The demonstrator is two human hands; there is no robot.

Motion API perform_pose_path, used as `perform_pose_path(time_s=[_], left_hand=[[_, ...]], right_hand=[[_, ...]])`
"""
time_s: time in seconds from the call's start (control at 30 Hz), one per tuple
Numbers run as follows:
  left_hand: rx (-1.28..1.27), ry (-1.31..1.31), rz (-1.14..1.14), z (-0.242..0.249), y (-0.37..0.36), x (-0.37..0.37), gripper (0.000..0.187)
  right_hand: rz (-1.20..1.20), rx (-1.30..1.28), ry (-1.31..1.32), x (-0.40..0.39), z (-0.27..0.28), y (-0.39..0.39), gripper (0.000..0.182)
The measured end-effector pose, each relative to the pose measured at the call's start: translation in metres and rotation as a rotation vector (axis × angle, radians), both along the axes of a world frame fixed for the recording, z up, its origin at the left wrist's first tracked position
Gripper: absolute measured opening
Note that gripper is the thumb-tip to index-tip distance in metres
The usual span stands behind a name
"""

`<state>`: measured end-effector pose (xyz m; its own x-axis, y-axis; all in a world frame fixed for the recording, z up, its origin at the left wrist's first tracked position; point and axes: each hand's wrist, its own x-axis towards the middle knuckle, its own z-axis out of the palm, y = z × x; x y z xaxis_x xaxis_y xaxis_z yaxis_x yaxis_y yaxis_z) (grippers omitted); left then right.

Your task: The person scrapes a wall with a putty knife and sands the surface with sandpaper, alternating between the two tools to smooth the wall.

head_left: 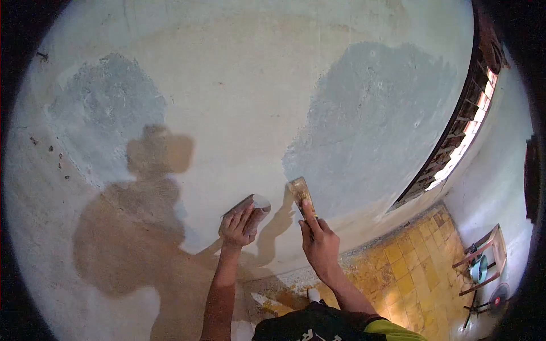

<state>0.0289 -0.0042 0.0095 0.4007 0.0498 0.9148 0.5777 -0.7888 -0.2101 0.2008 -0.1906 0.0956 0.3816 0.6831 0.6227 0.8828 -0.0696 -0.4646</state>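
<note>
My right hand (321, 244) is closed around a worn, stained scraper (298, 190), its index finger stretched along the tool. The scraper's broad end points up at the wall (239, 125), by the lower left edge of a large grey patch (375, 113). My left hand (236, 227) grips a curled brownish sheet (259, 211) with a pale inner side, held in front of the wall left of the scraper. Its fingers lie over the sheet's outer side. My shadow falls on the wall behind both hands.
Another grey patch (114, 96) covers the wall at left, with small chips below it. A barred window (463, 133) is at right. Yellow floor tiles (409, 273) run along the wall's foot. A wooden chair (492, 250), a teal bowl (479, 269) and a fan (499, 296) stand lower right.
</note>
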Motion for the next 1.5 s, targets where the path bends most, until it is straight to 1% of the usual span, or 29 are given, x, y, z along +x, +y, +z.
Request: perform_pose_path(time_s=[0.1,0.17,0.23,0.3,0.33,0.37,0.4,0.47,0.5,0.53,0.57,0.7,0.77,0.8,0.83,0.87,0.9,0.93,1.0,1.07,1.1,1.13,1.17,1.2,1.27,1.37,1.4,1.47,1.5], left_hand=[[0.047,-0.027,-0.064,0.011,-0.006,0.001,0.045],[-0.094,-0.006,-0.059,0.003,-0.005,-0.001,0.046],[-0.119,0.024,-0.069,-0.006,0.001,-0.004,0.048],[-0.129,0.055,-0.086,-0.002,0.001,-0.003,0.050],[-0.177,-0.062,-0.246,0.009,-0.007,-0.003,0.049],[-0.228,-0.178,-0.405,0.019,-0.017,-0.001,0.050],[-0.220,-0.178,-0.424,0.020,-0.032,0.000,0.050],[0.634,0.957,0.371,0.004,-0.075,-0.005,0.052],[1.068,1.476,0.830,-0.004,-0.088,-0.005,0.054],[1.087,1.463,0.822,-0.010,-0.097,-0.003,0.054],[1.319,1.623,0.887,-0.018,-0.106,0.000,0.054],[2.355,2.105,1.134,-0.044,-0.145,0.012,0.056],[2.942,2.203,1.293,-0.053,-0.159,0.016,0.056],[3.246,2.205,1.390,-0.057,-0.167,0.018,0.057],[3.148,1.904,1.166,-0.053,-0.180,0.014,0.054],[3.156,1.871,1.169,-0.062,-0.190,0.011,0.054],[2.943,1.561,1.293,-0.074,-0.202,0.003,0.053],[2.711,1.285,1.364,-0.057,-0.215,0.006,0.051],[2.653,1.191,1.395,-0.032,-0.239,0.010,0.054],[2.607,1.139,1.311,-0.036,-0.255,0.010,0.046],[2.606,1.141,1.313,-0.059,-0.255,0.009,0.046],[2.636,0.985,1.492,-0.096,-0.252,0.008,0.041],[2.652,0.820,1.667,-0.116,-0.253,0.012,0.037],[2.648,0.829,1.670,-0.113,-0.260,0.021,0.037],[2.925,1.253,1.297,-0.105,-0.277,0.043,0.041],[2.997,1.405,1.223,-0.078,-0.295,0.063,0.043],[2.984,1.426,1.213,-0.087,-0.296,0.069,0.043],[2.909,1.770,1.057,-0.115,-0.295,0.077,0.041],[3.080,1.834,0.673,-0.120,-0.294,0.080,0.049]], right_hand=[[0.011,0.023,0.005,-0.003,0.004,0.002,0.059],[0.013,0.000,0.027,-0.004,0.011,-0.002,0.060],[0.011,-0.016,0.054,-0.005,0.011,-0.010,0.061],[0.169,0.087,0.114,-0.005,0.003,-0.021,0.064],[0.148,0.099,0.114,-0.009,-0.005,-0.030,0.064],[0.171,0.033,0.269,-0.016,-0.016,-0.043,0.062],[0.197,-0.033,0.422,-0.021,-0.025,-0.055,0.060],[0.078,-0.246,0.466,-0.031,-0.039,-0.079,0.051],[0.063,-0.229,0.468,-0.034,-0.051,-0.088,0.051],[0.095,-0.227,0.445,-0.037,-0.062,-0.099,0.046],[0.123,-0.229,0.425,-0.038,-0.072,-0.106,0.042],[0.067,-0.208,0.636,-0.056,-0.054,-0.144,0.038],[0.090,-0.204,0.697,-0.060,-0.049,-0.164,0.037],[0.064,-0.198,0.704,-0.060,-0.062,-0.167,0.037],[0.195,-0.127,0.783,-0.062,-0.081,-0.166,0.035],[0.331,-0.054,0.855,-0.061,-0.098,-0.168,0.034],[0.367,-0.145,1.174,-0.064,-0.082,-0.176,0.031],[0.357,-0.139,1.176,-0.060,-0.088,-0.179,0.031],[0.387,-0.359,1.286,-0.051,-0.100,-0.183,0.036],[0.363,-0.347,1.205,-0.045,-0.107,-0.191,0.037],[0.347,-0.350,1.043,-0.039,-0.111,-0.195,0.038],[0.331,-0.353,0.879,-0.031,-0.113,-0.201,0.039],[0.280,-0.257,0.909,-0.029,-0.107,-0.204,0.041],[0.283,-0.261,0.906,-0.021,-0.107,-0.211,0.041],[0.163,-0.516,0.815,0.003,-0.106,-0.224,0.039],[0.100,-0.556,0.803,0.040,-0.099,-0.250,0.040],[0.105,-0.571,0.798,0.053,-0.108,-0.260,0.040],[0.048,-0.498,0.720,0.075,-0.135,-0.283,0.039],[0.065,-0.508,0.712,0.086,-0.139,-0.293,0.039]])
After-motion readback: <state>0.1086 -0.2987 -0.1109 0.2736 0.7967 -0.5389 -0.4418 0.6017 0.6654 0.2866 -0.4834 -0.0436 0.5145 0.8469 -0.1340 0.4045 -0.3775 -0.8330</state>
